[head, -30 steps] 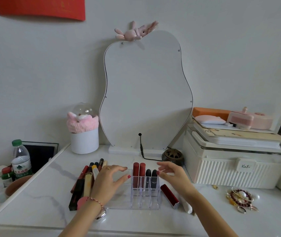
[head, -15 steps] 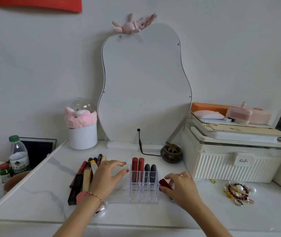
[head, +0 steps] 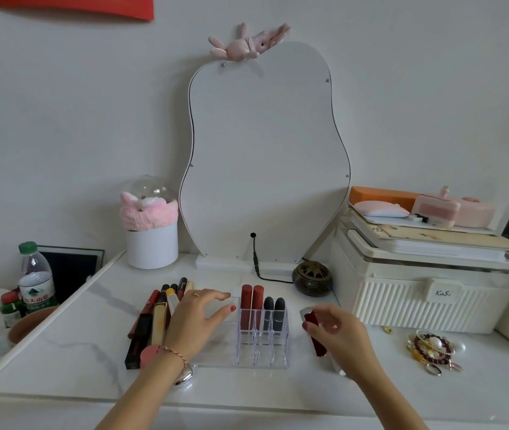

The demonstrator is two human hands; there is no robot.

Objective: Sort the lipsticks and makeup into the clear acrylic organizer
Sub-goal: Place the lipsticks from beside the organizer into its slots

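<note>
The right hand [head: 338, 335] holds a dark red lipstick [head: 312, 332] with its fingers curled round it. The lipstick is tilted and sits just to the right of the clear acrylic organizer [head: 247, 342], lifted a little above the white table [head: 60, 361]. The left hand [head: 197, 321] lies flat on the left part of the organizer, fingers spread out and straight.

Inside the organizer, four lipsticks stand up in the back slots: two red ones [head: 251, 301] and two dark grey ones [head: 273, 310] next to them. The front slots look bare.

Just left of the organizer lies a bunch of makeup sticks [head: 157, 315] side by side. Behind the organizer stands a big curvy mirror [head: 262, 156] with a pink toy bunny [head: 247, 43] on top. Far right of the organizer is a white ribbed box [head: 417, 302], and a pile of beads and rings [head: 433, 349] lies in front of it.
</note>
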